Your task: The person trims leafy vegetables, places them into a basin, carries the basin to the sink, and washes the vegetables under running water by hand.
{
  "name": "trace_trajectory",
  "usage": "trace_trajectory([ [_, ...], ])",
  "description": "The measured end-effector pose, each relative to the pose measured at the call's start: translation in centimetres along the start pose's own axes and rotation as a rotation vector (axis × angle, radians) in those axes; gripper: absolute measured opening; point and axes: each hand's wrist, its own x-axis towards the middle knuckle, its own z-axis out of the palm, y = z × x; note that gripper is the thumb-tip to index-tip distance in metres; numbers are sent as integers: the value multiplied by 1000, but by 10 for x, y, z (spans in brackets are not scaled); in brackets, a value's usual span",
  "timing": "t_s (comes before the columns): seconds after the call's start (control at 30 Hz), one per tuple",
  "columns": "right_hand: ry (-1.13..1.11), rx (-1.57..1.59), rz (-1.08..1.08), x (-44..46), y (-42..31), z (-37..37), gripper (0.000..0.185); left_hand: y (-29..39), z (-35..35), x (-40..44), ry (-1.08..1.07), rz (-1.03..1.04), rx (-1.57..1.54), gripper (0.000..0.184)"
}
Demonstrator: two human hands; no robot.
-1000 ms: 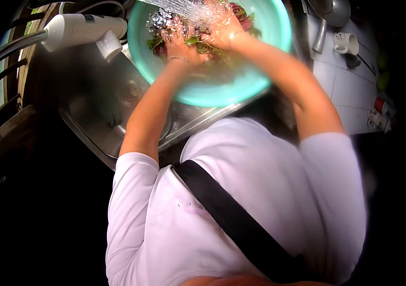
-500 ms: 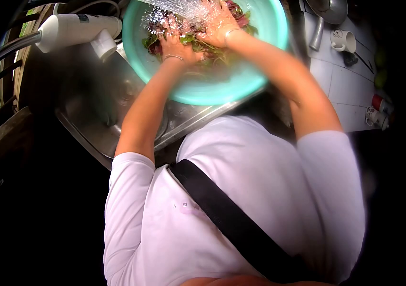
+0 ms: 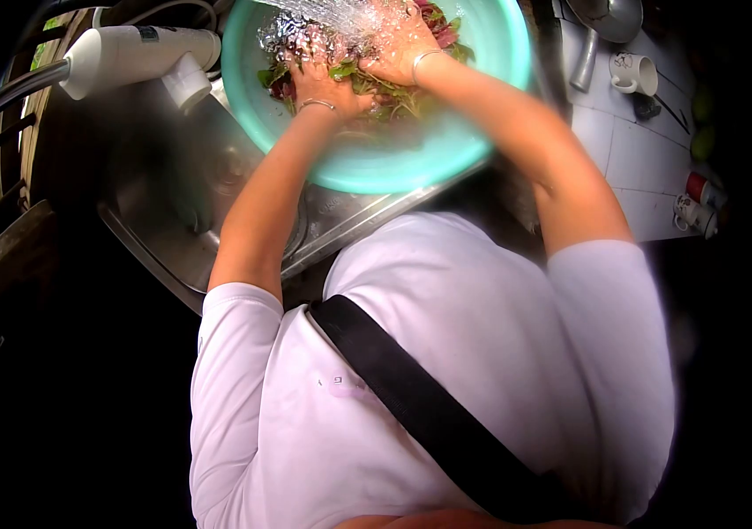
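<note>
A turquoise basin [image 3: 393,176] at the top of the view holds red and green leafy vegetables [image 3: 391,101] in water. My left hand [image 3: 325,86] lies on the leaves with its fingers spread, a thin bracelet round the wrist. Just right of it, my right hand [image 3: 402,46] presses on the leaves, fingers stretched out and partly covered by splashing water. A stream of water [image 3: 327,11] pours in from the top edge over both hands. Its source is out of view.
The basin rests over a metal sink [image 3: 208,167]. A white cylindrical fitting [image 3: 142,57] stands at the left. On the white tiles [image 3: 636,163] at the right are a metal ladle-like pan [image 3: 603,22], a white mug [image 3: 634,73] and more cups [image 3: 696,214].
Both hands stay in the leaves and have shifted slightly left in view, as have the basin and the sink. The water keeps running.
</note>
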Motion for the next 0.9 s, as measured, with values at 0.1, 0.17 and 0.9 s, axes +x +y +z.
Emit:
trace_trajectory([
  [0.1, -4, 2, 27, 2, -2, 13, 71, -1, 2, -5, 170, -8, -22, 85],
  [0.17, 7, 3, 35, 2, -2, 15, 72, 0, -4, -8, 91, -16, -11, 85],
  [0.9, -68, 41, 9, -2, -5, -20, 75, -5, 15, -1, 174, -28, 25, 93],
])
